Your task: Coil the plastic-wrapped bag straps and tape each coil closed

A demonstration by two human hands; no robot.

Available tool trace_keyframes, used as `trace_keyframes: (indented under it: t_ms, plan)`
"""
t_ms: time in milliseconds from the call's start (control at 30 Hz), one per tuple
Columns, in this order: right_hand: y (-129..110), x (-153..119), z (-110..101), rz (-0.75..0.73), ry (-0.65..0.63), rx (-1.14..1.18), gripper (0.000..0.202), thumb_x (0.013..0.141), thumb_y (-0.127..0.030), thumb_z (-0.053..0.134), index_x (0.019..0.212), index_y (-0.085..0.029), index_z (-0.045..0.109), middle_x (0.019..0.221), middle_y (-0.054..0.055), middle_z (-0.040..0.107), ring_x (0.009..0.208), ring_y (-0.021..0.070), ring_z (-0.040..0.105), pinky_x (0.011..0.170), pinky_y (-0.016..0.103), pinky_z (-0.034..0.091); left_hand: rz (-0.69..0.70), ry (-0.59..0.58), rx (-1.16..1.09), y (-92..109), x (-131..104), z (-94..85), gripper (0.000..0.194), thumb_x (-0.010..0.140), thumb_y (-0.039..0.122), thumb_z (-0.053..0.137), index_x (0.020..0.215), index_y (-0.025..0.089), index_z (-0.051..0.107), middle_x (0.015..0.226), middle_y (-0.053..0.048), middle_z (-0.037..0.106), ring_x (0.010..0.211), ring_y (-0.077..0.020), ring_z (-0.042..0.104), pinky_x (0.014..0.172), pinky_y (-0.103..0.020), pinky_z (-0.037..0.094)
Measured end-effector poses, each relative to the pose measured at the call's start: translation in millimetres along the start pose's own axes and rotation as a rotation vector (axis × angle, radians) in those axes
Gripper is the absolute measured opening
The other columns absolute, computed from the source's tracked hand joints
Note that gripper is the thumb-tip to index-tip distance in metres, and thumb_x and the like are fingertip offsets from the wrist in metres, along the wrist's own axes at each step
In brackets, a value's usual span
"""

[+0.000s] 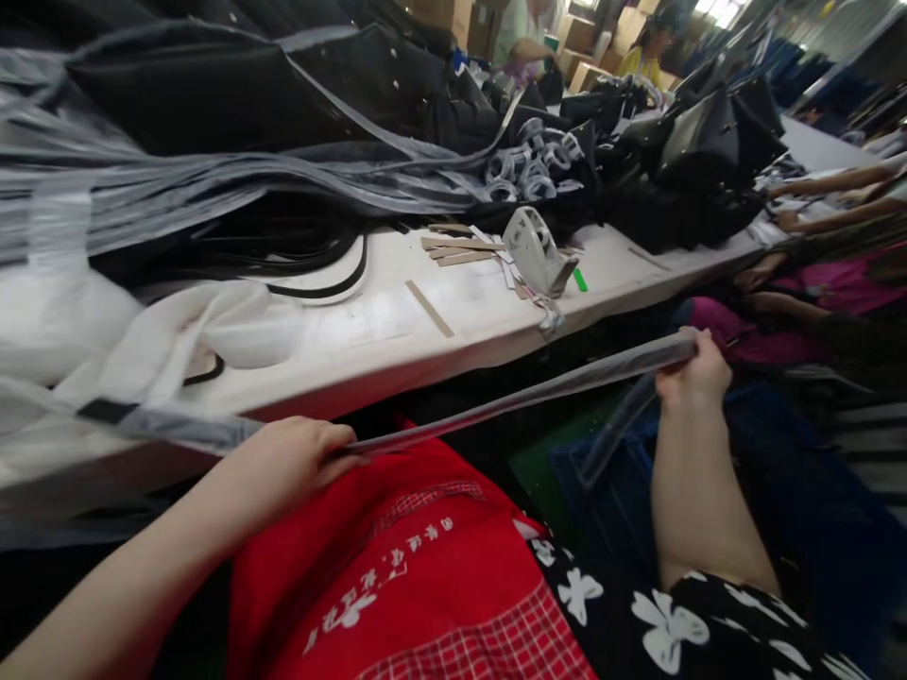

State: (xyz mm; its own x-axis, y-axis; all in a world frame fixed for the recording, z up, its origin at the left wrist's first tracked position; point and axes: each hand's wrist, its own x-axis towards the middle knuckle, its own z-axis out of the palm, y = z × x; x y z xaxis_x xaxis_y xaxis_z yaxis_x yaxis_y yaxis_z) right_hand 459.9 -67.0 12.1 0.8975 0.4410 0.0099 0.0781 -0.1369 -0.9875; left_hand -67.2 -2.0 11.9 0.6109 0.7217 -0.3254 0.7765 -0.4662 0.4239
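Observation:
A long strap in clear plastic wrap [524, 397] is stretched between my two hands above the red apron. My left hand [301, 449] is closed round it at the lower centre, and its other part runs left to a dark end over the table's edge. My right hand [698, 368] grips the strap on the right, with a wrapped length hanging below it over blue fabric. White cloth or soft wrapping [205, 331] lies on the table left of my left hand.
On the white table [340, 349] are a tape dispenser [535, 250], brown strips [460, 248], bundled wrapped straps [283, 179], plastic-wrapped rings [531, 165] and black bags [701, 142]. Other people's arms reach in at the right; people stand behind the table.

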Motion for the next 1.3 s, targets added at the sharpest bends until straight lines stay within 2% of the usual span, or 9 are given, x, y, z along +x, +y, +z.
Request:
trace_keyframes:
  t_ms: [200, 367, 467, 567, 633, 800, 933, 1100, 1300]
  plan:
    - [56.0, 16.0, -14.4, 0.130, -0.095, -0.337, 0.026, 0.087, -0.018, 0.037, 0.062, -0.019, 0.039, 0.068, 0.005, 0.056, 0.069, 0.0139, 0.061, 0.068, 0.033, 0.049, -0.017, -0.250, -0.129, 27.4, -1.0, -7.3, 0.037, 0.084, 0.049, 0.054, 0.060, 0.022, 0.061, 0.058, 0.001, 0.058, 0.052, -0.0143, 0.048, 0.052, -0.024, 0.027]
    - [71.7, -50.3, 39.0, -0.067, -0.259, -0.518, 0.021, 0.071, -0.025, 0.069, 0.086, -0.014, 0.061, 0.102, 0.016, 0.063, 0.101, 0.0269, 0.058, 0.092, 0.042, 0.046, 0.112, -0.408, -0.348, 44.8, 17.7, 29.9, 0.042, 0.085, 0.051, 0.049, 0.062, 0.017, 0.060, 0.055, 0.003, 0.047, 0.050, -0.0105, 0.035, 0.049, -0.023, 0.025]
    - [62.3, -134.8, 87.1, -0.346, -0.928, -0.408, 0.028, 0.085, -0.039, 0.055, 0.098, -0.016, 0.064, 0.105, 0.011, 0.064, 0.100, 0.0220, 0.058, 0.094, 0.036, 0.044, 0.153, -0.360, -0.362, 60.8, 32.3, 47.8, 0.040, 0.087, 0.047, 0.047, 0.066, 0.016, 0.062, 0.056, 0.002, 0.050, 0.052, -0.0106, 0.038, 0.050, -0.023, 0.028]
    - [53.9, -216.7, 114.3, -0.299, -1.712, -0.351, 0.039, 0.092, -0.047, 0.045, 0.082, -0.016, 0.066, 0.082, 0.004, 0.065, 0.077, 0.0164, 0.059, 0.072, 0.026, 0.047, 0.197, -0.367, -0.372, 62.7, 40.8, 52.6, 0.032, 0.086, 0.040, 0.051, 0.069, 0.016, 0.064, 0.056, 0.003, 0.050, 0.051, -0.0102, 0.038, 0.051, -0.023, 0.028]
    - [55.3, -249.1, 119.4, -0.229, -1.905, -0.381, 0.042, 0.089, -0.051, 0.050, 0.075, -0.015, 0.065, 0.069, 0.000, 0.061, 0.064, 0.0132, 0.054, 0.059, 0.023, 0.041, 0.200, -0.442, -0.431, 50.5, 38.4, 51.4, 0.031, 0.085, 0.039, 0.053, 0.071, 0.015, 0.066, 0.057, 0.003, 0.052, 0.053, -0.0105, 0.040, 0.054, -0.022, 0.031]
    - [68.9, -250.8, 123.9, -0.234, -1.831, -0.412, 0.043, 0.086, -0.053, 0.057, 0.072, -0.013, 0.067, 0.063, -0.001, 0.059, 0.059, 0.0110, 0.049, 0.056, 0.021, 0.035, -0.055, -0.538, -0.807, 2.5, 4.7, 44.7, 0.051, 0.088, 0.060, 0.044, 0.080, 0.016, 0.070, 0.077, -0.004, 0.067, 0.066, -0.0144, 0.055, 0.061, -0.023, 0.041]
    - [71.2, -235.6, 129.6, -0.334, -1.768, -0.465, 0.041, 0.087, -0.050, 0.055, 0.077, -0.014, 0.071, 0.067, 0.001, 0.064, 0.062, 0.0123, 0.053, 0.058, 0.022, 0.035, -0.241, -0.752, -1.013, -19.1, -20.0, 40.0, 0.063, 0.084, 0.071, 0.041, 0.076, 0.015, 0.067, 0.063, -0.006, 0.065, 0.043, -0.0111, 0.046, 0.042, -0.023, 0.033]
    - [68.5, -235.8, 131.8, -0.403, -1.763, -0.494, 0.047, 0.093, -0.049, 0.044, 0.072, -0.015, 0.068, 0.063, 0.000, 0.060, 0.059, 0.0110, 0.050, 0.058, 0.022, 0.033, -0.282, -0.538, -1.085, -20.7, -24.1, 46.5, 0.054, 0.085, 0.069, 0.041, 0.086, 0.017, 0.057, 0.063, -0.003, 0.065, 0.032, -0.0068, 0.032, 0.032, -0.021, 0.018]
    - [66.0, -240.1, 131.2, -0.478, -1.695, -0.469, 0.045, 0.094, -0.041, 0.045, 0.061, -0.015, 0.061, 0.058, -0.001, 0.054, 0.055, 0.0090, 0.045, 0.055, 0.022, 0.028, -0.366, -0.452, -0.948, -10.2, -11.3, 59.7, 0.059, 0.082, 0.073, 0.039, 0.089, 0.017, 0.053, 0.065, -0.003, 0.065, 0.034, -0.0071, 0.035, 0.031, -0.019, 0.019]
